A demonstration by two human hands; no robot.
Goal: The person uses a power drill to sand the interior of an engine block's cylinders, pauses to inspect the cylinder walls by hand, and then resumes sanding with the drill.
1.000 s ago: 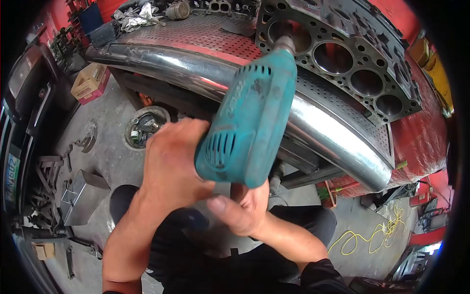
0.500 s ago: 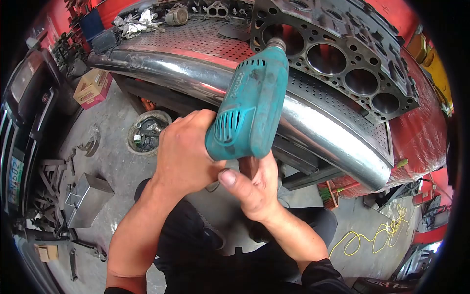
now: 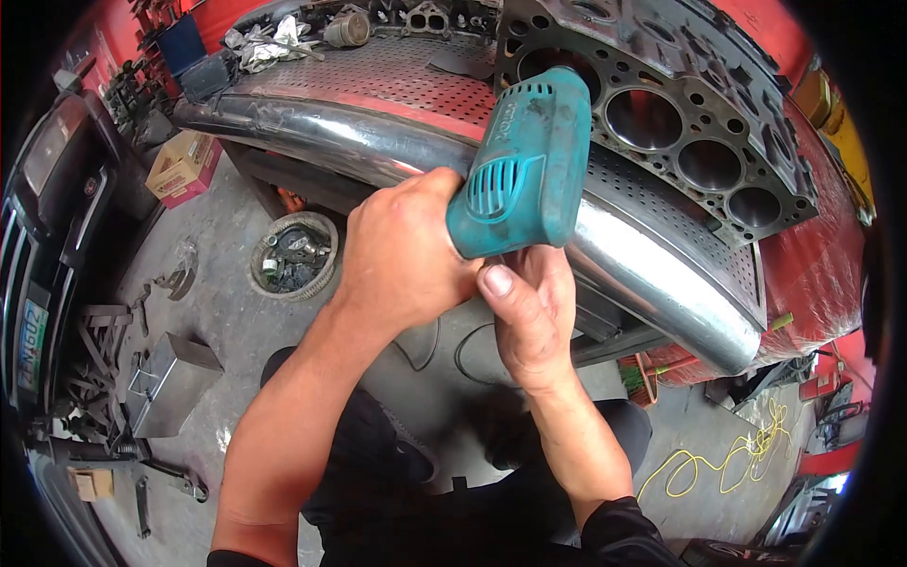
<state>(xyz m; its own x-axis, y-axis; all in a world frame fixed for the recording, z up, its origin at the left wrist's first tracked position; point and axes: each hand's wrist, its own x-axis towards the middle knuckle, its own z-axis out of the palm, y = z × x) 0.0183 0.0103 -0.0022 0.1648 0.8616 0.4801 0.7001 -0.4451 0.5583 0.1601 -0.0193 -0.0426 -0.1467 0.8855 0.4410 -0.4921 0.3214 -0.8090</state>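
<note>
Drill has shifted forward over the end bore of the engine block; work there seems underway, other bores unclear. Left hand grips it; right hand curls beneath, hold hidden.

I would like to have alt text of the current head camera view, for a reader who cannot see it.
A teal power drill, gripped in the left hand with the right hand below its rear end, points towards the leftmost cylinder opening of an engine block. The block rests on a perforated metal workbench.
</note>
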